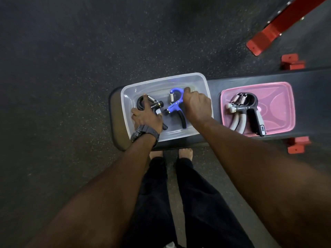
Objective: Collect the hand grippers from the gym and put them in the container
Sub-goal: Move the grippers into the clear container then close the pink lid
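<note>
While both hands reach into the clear plastic container [200,81] on the black padded bench [304,76], two hand grippers already lie inside. Left hand [146,117] curled over the black hand gripper [143,102], fingers wrapped around its handles near the container's left wall. Right hand [197,106] bunched beside the blue hand gripper [176,101], thumb touching the top loop; a true hold or mere contact, cannot tell. Two more grey-handled hand grippers [249,111] stacked on the pink lid [279,97] just to the right, not yet collected. Probably light, rigid plastic with stiff steel springs, foam-sleeved handles giving sure friction. Best taken around both handles or hooked through the top loop, away from the spring coils that could pinch.
</note>
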A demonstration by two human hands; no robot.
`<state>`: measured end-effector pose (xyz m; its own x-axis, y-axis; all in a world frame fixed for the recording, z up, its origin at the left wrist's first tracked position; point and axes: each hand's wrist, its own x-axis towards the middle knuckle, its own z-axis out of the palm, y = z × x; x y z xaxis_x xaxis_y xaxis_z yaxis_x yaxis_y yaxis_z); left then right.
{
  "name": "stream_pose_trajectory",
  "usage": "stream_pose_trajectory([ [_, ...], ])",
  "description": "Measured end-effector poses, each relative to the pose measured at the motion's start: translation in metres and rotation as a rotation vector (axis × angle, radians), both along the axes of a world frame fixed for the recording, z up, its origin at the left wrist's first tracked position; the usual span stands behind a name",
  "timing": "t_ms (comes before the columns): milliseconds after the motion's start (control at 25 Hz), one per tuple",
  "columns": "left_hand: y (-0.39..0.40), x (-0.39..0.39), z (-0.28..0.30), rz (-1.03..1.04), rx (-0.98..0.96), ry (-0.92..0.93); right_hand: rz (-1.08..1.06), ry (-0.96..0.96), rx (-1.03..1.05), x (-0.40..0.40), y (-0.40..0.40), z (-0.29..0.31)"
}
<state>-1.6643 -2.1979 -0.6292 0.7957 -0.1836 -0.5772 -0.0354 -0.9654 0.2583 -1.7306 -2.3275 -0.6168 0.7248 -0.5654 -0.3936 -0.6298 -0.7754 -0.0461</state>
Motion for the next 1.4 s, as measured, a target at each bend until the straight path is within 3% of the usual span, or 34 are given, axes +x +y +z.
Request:
stream_pose_trajectory([
  [400, 0.002, -0.004, -0.009, 0.014, 0.031, -0.050, 0.066, 0.108, 0.061, -0.006, 0.000, -0.010],
  [560, 0.003, -0.003, -0.001, -0.066, -0.114, -0.239, 0.001, 0.038, 0.101, -0.006, 0.002, -0.005],
  [640, 0.002, -0.003, 0.006, -0.014, -0.373, -0.184, -0.101, -0.111, 0.208, -0.008, 0.007, -0.005],
  [720, 0.000, -0.007, 0.020, 0.221, -0.555, 0.069, -0.314, -0.267, 0.445, -0.010, 0.016, 0.006],
  [840, -0.003, -0.016, 0.040, 0.456, -0.635, 0.309, -0.740, -0.322, 0.758, -0.011, 0.029, 0.031],
  [1040, -0.009, -0.021, 0.047, 0.543, -0.649, 0.355, -0.927, -0.391, 0.923, -0.020, 0.042, 0.040],
  [1240, -0.061, -0.046, 0.064, 0.434, -0.722, 0.270, -1.041, -0.584, 0.951, -0.047, -0.002, 0.070],
  [1400, -0.127, -0.104, 0.080, 0.179, -0.732, 0.324, -1.166, -0.735, 0.860, -0.113, -0.069, 0.070],
])
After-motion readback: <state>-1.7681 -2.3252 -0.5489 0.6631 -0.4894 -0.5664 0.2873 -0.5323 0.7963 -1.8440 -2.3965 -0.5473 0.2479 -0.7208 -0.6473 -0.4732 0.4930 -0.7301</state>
